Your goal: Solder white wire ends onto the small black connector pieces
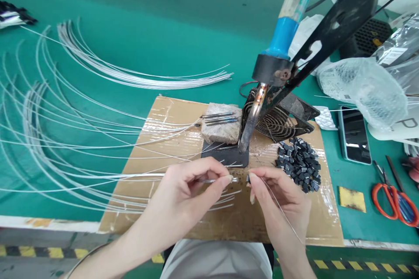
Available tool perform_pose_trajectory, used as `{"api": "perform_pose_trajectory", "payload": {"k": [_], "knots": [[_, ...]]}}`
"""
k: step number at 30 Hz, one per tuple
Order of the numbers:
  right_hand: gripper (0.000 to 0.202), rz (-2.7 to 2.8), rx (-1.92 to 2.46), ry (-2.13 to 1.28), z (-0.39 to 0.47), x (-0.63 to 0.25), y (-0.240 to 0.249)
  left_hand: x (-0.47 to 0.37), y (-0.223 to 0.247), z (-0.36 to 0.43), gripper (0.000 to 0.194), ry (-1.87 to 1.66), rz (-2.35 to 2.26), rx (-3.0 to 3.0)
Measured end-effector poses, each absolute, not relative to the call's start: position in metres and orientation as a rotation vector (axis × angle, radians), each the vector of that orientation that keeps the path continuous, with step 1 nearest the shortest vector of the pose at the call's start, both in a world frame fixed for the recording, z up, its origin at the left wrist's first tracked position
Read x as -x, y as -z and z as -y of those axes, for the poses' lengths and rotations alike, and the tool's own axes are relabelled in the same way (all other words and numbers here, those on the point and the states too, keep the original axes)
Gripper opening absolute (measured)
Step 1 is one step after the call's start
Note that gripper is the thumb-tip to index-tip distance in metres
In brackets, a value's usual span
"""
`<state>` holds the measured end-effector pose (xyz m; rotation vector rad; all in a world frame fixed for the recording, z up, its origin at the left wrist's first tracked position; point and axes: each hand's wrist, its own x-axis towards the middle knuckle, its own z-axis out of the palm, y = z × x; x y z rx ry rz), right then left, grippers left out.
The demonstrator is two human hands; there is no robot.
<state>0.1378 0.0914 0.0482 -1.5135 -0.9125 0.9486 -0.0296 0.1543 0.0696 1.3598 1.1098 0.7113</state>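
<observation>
My left hand point(188, 196) pinches the end of a thin white cable point(235, 179) between thumb and forefinger. Across a small gap, my right hand point(283, 205) grips a small black connector point(248, 178) in its fingertips. A thin solder wire point(284, 216) runs out from that hand over the palm side. Just above both hands, the tip of a blue-handled soldering iron point(252, 122) points down on its black stand. Several white cables point(131, 176) fan out left of my left hand. A pile of small black connectors point(299, 165) lies beyond my right hand.
Brown cardboard point(170, 117) covers the bench under my hands. A stone-like block point(221, 133) bears dark rods beside a round-grilled fan point(278, 117). To the right are a phone point(355, 135), a yellow sponge point(352, 199), orange-handled scissors point(386, 198) and plastic bags point(363, 87).
</observation>
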Motion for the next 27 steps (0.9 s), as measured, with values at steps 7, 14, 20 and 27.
{"api": "perform_pose_trajectory", "payload": {"k": [7,14,20,27], "knots": [[0.007,0.927,1.460,-0.999,-0.0927,-0.1351,-0.0452,0.0268,-0.0723,-0.1550,0.015,-0.704,-1.196,-1.385],[0.006,0.867,1.486,-1.020,-0.0937,-0.1319,-0.0507,0.0282,-0.0720,-0.1556,0.016,-0.685,-1.179,-1.448],[0.007,0.861,1.485,-1.014,-0.0946,-0.1323,-0.0487,0.0304,-0.0695,-0.1536,0.019,-0.674,-1.170,-1.613],[0.009,0.934,1.491,-1.012,-0.0936,-0.1346,-0.0458,0.0300,-0.0696,-0.1528,0.019,-0.591,-1.159,-1.559]]}}
